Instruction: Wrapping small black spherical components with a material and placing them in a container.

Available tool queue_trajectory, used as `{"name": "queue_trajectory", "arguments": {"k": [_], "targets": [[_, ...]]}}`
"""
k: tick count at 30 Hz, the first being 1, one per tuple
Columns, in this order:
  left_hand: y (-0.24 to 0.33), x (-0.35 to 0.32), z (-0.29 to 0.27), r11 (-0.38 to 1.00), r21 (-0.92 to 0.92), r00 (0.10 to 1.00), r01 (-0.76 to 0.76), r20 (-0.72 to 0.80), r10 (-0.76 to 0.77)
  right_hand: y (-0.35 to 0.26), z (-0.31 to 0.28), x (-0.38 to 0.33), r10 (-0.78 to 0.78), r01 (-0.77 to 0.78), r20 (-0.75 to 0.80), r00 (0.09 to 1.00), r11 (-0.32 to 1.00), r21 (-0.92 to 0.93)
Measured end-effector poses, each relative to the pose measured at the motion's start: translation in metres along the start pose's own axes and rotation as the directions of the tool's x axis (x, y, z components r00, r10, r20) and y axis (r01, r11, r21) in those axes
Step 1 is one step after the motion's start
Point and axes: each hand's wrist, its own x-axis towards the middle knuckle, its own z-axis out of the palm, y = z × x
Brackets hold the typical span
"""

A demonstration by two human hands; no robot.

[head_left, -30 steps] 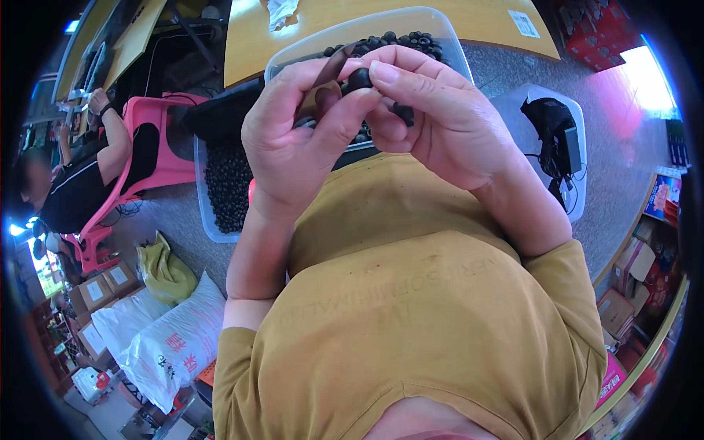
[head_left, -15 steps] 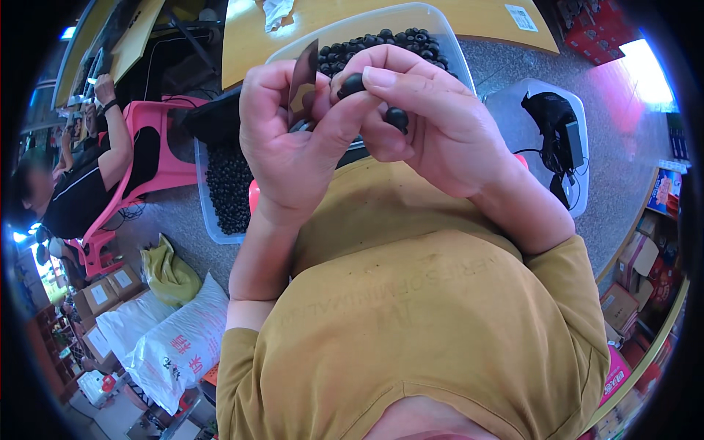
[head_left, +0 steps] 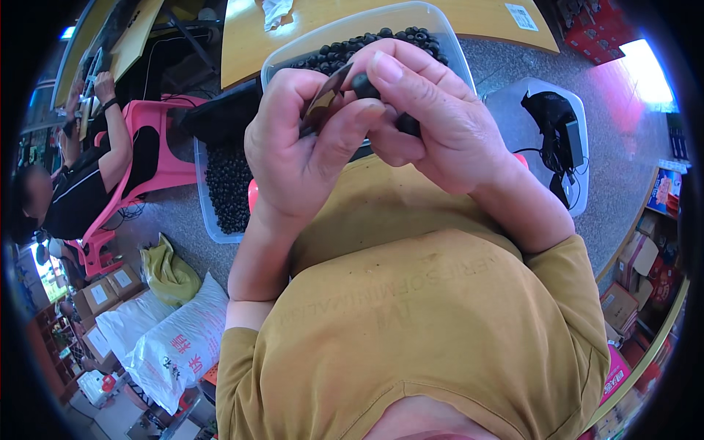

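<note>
1. Head view: the left hand [head_left: 297, 147] is curled closed, its thumb and fingers pinching a small flat brown piece [head_left: 325, 103] that stands up between them; what kind of thing the piece is cannot be made out.
2. The right hand [head_left: 433, 121] is also closed, its thumb and forefinger gripping a small black rounded part [head_left: 364, 86] held right against the brown piece. The two hands touch at the fingertips, raised in front of the chest.
3. Behind the hands, a clear plastic tub [head_left: 440, 37] filled with small black beads sits at the near edge of a yellow wooden desk [head_left: 246, 44]; the hands hide most of its contents.
4. A second clear plastic tub of black beads [head_left: 224, 191] lies lower at the left, partly covered by the left wrist.
5. At the right, a round clear container [head_left: 513, 110] holds a black cabled device [head_left: 555, 125], hard to identify.
6. At the far left another person sits on a pink plastic chair [head_left: 165, 158], cut off by the rim.
</note>
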Motion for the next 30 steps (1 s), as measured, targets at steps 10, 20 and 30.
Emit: {"name": "queue_trajectory", "arguments": {"k": [10, 20, 30], "targets": [[0.01, 0.005, -0.002, 0.988, 0.127, 0.994, -0.09, 0.066, 0.082, 0.0, -0.001, -0.001, 0.006, -0.009, 0.034, 0.999, 0.997, 0.08], [0.004, 0.005, 0.003, 0.857, 0.46, 0.973, -0.233, 0.115, 0.203, 0.005, 0.002, 0.0, 0.035, -0.019, -0.092, 0.995, 0.985, 0.17], [0.001, 0.004, 0.006, 0.822, 0.489, 0.956, -0.292, 0.181, 0.232, 0.008, 0.007, 0.0, 0.025, 0.005, -0.194, 0.981, 0.988, 0.153]]}}
